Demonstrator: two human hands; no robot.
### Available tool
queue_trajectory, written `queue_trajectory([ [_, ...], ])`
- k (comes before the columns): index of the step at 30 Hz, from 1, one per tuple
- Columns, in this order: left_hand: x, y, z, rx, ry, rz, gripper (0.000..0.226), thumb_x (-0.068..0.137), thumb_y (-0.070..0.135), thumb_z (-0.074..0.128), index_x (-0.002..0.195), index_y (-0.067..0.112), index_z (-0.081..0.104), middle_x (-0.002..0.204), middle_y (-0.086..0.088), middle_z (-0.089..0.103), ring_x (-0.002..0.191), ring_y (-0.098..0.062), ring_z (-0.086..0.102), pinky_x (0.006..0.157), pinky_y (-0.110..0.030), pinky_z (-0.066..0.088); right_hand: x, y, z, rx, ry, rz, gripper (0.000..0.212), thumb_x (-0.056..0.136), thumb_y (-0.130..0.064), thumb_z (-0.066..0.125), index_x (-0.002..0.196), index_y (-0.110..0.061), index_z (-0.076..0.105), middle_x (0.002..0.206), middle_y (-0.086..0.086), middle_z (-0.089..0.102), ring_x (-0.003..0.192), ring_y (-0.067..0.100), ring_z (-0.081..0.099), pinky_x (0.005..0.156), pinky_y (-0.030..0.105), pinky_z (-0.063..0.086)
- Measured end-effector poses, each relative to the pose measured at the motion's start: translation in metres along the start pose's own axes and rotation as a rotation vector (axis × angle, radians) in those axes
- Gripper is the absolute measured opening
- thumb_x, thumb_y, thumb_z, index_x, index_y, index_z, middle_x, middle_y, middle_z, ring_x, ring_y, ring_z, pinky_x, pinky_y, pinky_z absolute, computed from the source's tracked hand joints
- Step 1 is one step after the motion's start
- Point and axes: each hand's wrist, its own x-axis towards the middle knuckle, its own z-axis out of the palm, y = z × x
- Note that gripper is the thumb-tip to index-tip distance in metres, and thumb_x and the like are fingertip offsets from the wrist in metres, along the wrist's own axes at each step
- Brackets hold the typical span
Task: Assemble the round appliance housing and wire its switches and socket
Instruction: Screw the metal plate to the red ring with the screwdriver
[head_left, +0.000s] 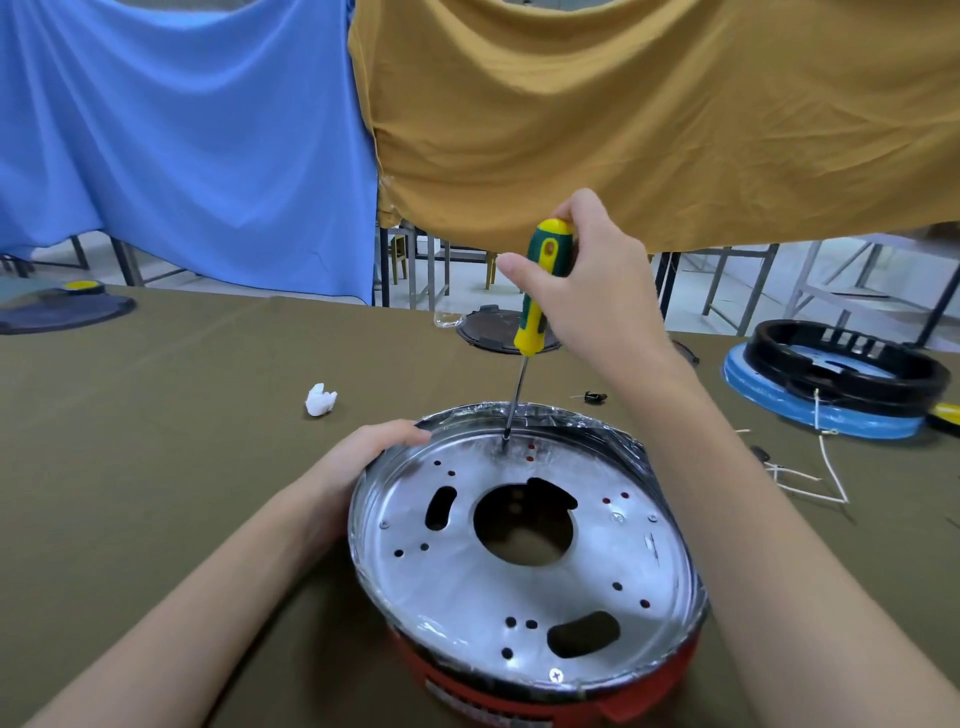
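Backdrop: a blue cloth (171, 130) and a mustard cloth (649, 114) hang side by side behind the counter, with metal frame legs visible beneath them.
Counter: the counter (182, 415) is covered in olive-brown fabric and carries everything below.
Housing: the round appliance housing (524, 566) sits at the near centre of the counter, base up; its shiny metal plate has a large middle opening, several slots and small holes, a film-wrapped rim and a red body showing at the near edge.
Second housing: a black ring part (852, 364) rests on a blue-wrapped disc at the far right, well apart from the main housing.
Dark lids: one round dark lid (62, 312) lies at the far left edge, another (493, 330) at the far middle behind the screwdriver.
Left hand: the left hand (363, 462) grips the housing's left rim, fingers curled over the edge.
Right hand: the right hand (592, 280) is wrapped around the top of the screwdriver handle, held above the far side of the housing.
Screwdriver: the yellow-and-green screwdriver (537, 291) stands nearly upright, its tip on the plate near the far rim.
Wires: white wires (826, 467) lie loose on the counter to the right of the housing.
Tissue: a crumpled white wad (320, 400) lies left of the housing, apart from it.
Small part: a small black component (595, 397) sits beyond the housing's far rim.
Screw: a cross-head screw (557, 675) sits in the plate at the near edge.
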Motion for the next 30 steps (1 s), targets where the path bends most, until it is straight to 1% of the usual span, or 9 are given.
queue_trajectory([
  [4,0.005,0.002,-0.002,0.001,-0.013,0.026,0.055,0.062,0.038,0.077,0.108,0.008,0.072,0.102,-0.016,0.072,0.086,-0.028,0.071,0.077,-0.035,0.056,-0.004,-0.003,0.008,-0.037,-0.018,-0.042,0.035,0.096,-0.041,0.060,0.103,-0.012,0.041,0.074,-0.003,0.045,0.070,0.022,0.048,0.061,0.034,0.040],
  [9,-0.001,0.009,0.010,0.030,-0.009,0.031,0.040,0.086,0.023,0.058,0.119,0.001,0.064,0.115,-0.028,0.065,0.099,-0.034,0.064,0.101,-0.045,0.046,0.004,0.003,-0.009,0.249,-0.280,0.071,0.034,0.100,-0.026,0.051,0.134,-0.028,0.048,0.098,-0.015,0.054,0.071,0.003,0.048,0.069,0.023,0.039],
  [12,0.004,0.018,0.016,0.216,0.026,0.032,0.024,0.101,0.005,0.039,0.094,0.002,0.062,0.089,-0.015,0.063,0.066,-0.015,0.066,0.071,-0.020,0.049,0.006,0.004,-0.018,0.218,-0.313,-0.005,0.035,0.098,-0.023,0.056,0.131,-0.034,0.053,0.095,-0.017,0.054,0.066,-0.006,0.048,0.067,0.012,0.039],
  [14,0.011,0.022,0.018,0.250,0.068,0.008,0.026,0.102,0.003,0.037,0.087,0.009,0.057,0.077,-0.007,0.059,0.057,-0.014,0.060,0.057,-0.019,0.044,0.006,0.004,-0.020,0.139,-0.261,-0.037,0.026,0.096,-0.024,0.062,0.121,-0.030,0.059,0.090,-0.014,0.054,0.068,-0.006,0.048,0.063,0.008,0.037],
  [17,0.014,0.030,0.024,0.358,0.116,-0.031,0.029,0.102,0.001,0.037,0.085,0.010,0.058,0.071,-0.004,0.064,0.057,-0.012,0.061,0.051,-0.015,0.043,0.007,0.003,-0.019,0.027,-0.183,-0.053,0.018,0.092,-0.028,0.068,0.108,-0.029,0.060,0.084,-0.014,0.055,0.072,-0.006,0.050,0.059,0.006,0.035],
  [21,0.024,0.036,0.022,0.522,0.239,-0.033,0.016,0.102,0.008,0.041,0.112,0.015,0.051,0.099,0.002,0.051,0.100,-0.010,0.041,0.055,-0.004,0.035,0.006,-0.001,-0.012,-0.159,-0.102,-0.035,0.031,0.091,-0.037,0.068,0.114,-0.020,0.058,0.087,-0.005,0.056,0.083,0.019,0.051,0.073,0.028,0.036],
  [23,0.030,0.036,0.022,0.594,0.282,-0.034,0.007,0.103,0.011,0.038,0.107,0.015,0.041,0.088,0.007,0.045,0.095,-0.011,0.040,0.049,-0.001,0.032,0.003,-0.002,-0.009,-0.207,-0.064,-0.033,0.035,0.092,-0.040,0.066,0.115,-0.015,0.055,0.092,0.000,0.057,0.085,0.022,0.052,0.073,0.031,0.037],
  [26,0.031,0.039,0.024,0.743,0.256,-0.065,0.007,0.103,0.009,0.035,0.106,0.015,0.037,0.076,0.010,0.037,0.070,-0.006,0.041,0.047,-0.002,0.032,0.001,-0.002,-0.007,-0.104,-0.110,-0.054,0.033,0.095,-0.040,0.063,0.115,-0.016,0.054,0.093,0.000,0.053,0.078,0.014,0.052,0.070,0.029,0.042],
  [30,0.039,0.036,0.020,0.791,0.224,-0.081,0.013,0.103,0.009,0.036,0.111,0.016,0.042,0.082,0.010,0.044,0.080,-0.010,0.045,0.052,-0.003,0.033,0.006,-0.001,-0.018,0.156,-0.279,-0.005,0.029,0.100,-0.027,0.056,0.128,-0.022,0.057,0.094,-0.014,0.049,0.068,-0.001,0.043,0.068,0.019,0.036],
])
